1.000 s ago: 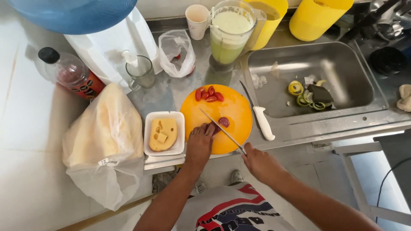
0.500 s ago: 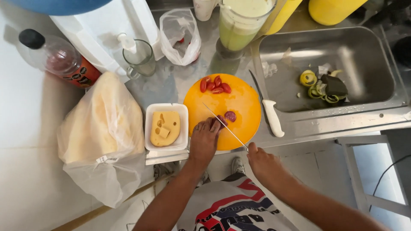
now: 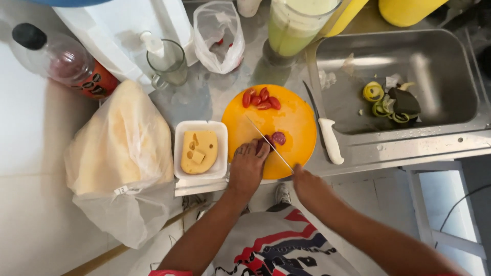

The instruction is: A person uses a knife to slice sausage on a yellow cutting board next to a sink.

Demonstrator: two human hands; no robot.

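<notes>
Tomato (image 3: 263, 145) half hidden under left hand (image 3: 248, 166)

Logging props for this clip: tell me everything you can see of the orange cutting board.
The cutting board is round, orange and looks like plastic. It lies flat on the steel counter, between a white tray of cheese and the sink. Cut tomato pieces sit near its far edge, another piece near the middle. The left hand rests on its near edge; the right hand holds a knife slanting over it.
</notes>
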